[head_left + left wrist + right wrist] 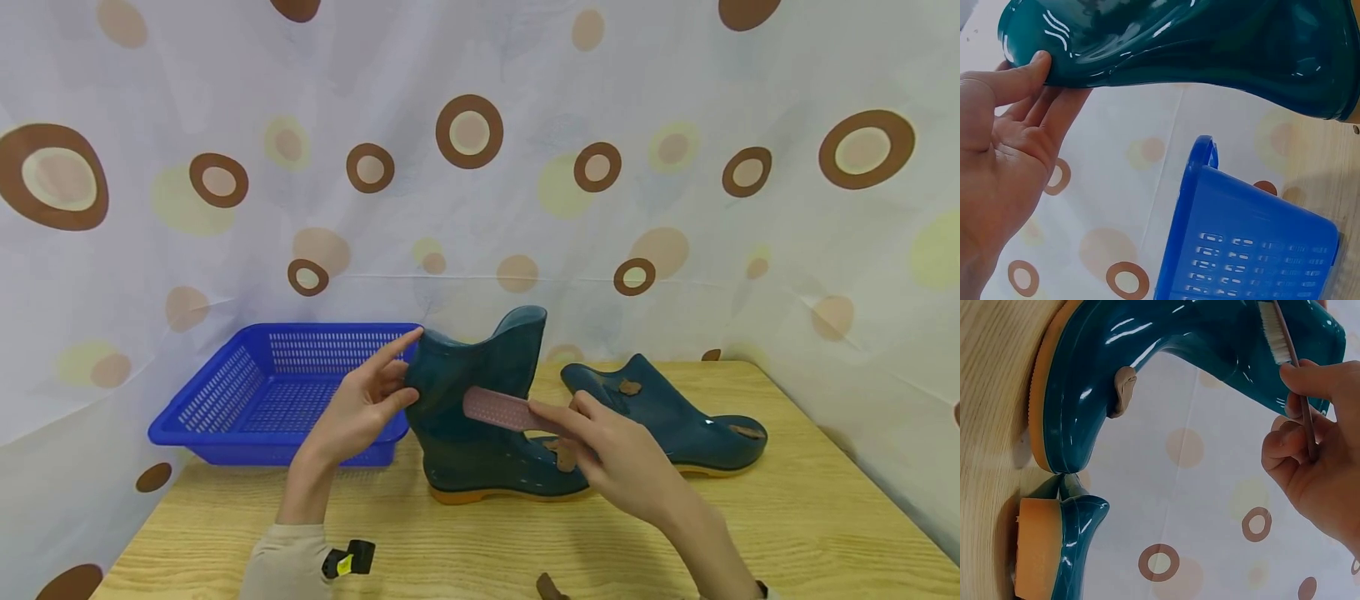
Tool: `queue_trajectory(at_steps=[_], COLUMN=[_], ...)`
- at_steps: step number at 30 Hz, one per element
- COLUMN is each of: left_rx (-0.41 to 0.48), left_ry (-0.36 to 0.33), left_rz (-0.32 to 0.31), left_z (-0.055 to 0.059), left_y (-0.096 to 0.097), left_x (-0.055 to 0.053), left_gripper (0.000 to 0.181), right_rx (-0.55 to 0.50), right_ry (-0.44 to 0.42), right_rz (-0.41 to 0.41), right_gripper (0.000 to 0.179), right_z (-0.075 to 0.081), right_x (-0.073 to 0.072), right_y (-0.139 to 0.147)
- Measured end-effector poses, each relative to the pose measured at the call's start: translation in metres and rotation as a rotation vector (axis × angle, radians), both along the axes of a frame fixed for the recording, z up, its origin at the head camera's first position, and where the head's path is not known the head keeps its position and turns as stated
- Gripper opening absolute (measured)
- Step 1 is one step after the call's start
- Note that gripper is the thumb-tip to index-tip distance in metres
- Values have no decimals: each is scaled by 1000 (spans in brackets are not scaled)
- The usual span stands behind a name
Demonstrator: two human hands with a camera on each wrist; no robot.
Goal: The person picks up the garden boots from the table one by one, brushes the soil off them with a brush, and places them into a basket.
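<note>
A dark teal rain boot (480,450) with an orange sole stands upright on the table. My left hand (358,408) grips the back of its shaft near the top, thumb on the outside, as the left wrist view also shows. In my right hand (626,458) is a pinkish brush (498,410), pinched by its handle. The brush's pale bristles (1274,334) face the boot shaft, right at its surface. A brown clay-like lump (1124,392) sticks to the top of the boot's foot.
A second teal boot (667,417) lies to the right, with brown lumps on its shaft and toe. At the left is a blue plastic basket (292,454). Another brown piece (550,587) lies on the wooden table (450,550) near the front edge. A patterned curtain (525,217) hangs behind.
</note>
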State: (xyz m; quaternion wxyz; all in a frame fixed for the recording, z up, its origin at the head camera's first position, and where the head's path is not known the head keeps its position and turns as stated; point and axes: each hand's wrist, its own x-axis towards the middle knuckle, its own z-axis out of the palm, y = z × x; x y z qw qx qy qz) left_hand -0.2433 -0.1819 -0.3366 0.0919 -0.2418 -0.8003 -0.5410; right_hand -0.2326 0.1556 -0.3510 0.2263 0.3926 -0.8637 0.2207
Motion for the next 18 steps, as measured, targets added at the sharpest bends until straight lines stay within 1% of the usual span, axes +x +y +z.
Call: queue_trajectory(at_steps=[2, 4, 9, 12, 14, 18], left_rx=[11, 13, -1, -6, -9, -13], left_ry=[-4, -6, -7, -8, -9, -12], left_rz=[0, 1, 6, 13, 16, 19], left_z=[0, 0, 1, 1, 0, -1], left_y=[0, 0, 1, 1, 0, 0], left_x=[0, 0, -1, -1, -1, -1], left_gripper=[76, 76, 76, 76, 76, 76], right_rx=[3, -23, -152, -193, -186, -138], right_ry=[-1, 7, 73, 90, 77, 45], right_rz=[6, 4, -11, 4, 22, 42], right_gripper=[57, 57, 60, 61, 61, 60], right_z=[1, 2, 9, 11, 10, 8], right_x=[0, 1, 3, 4, 4, 4], right_y=[1, 2, 5, 3, 1, -3])
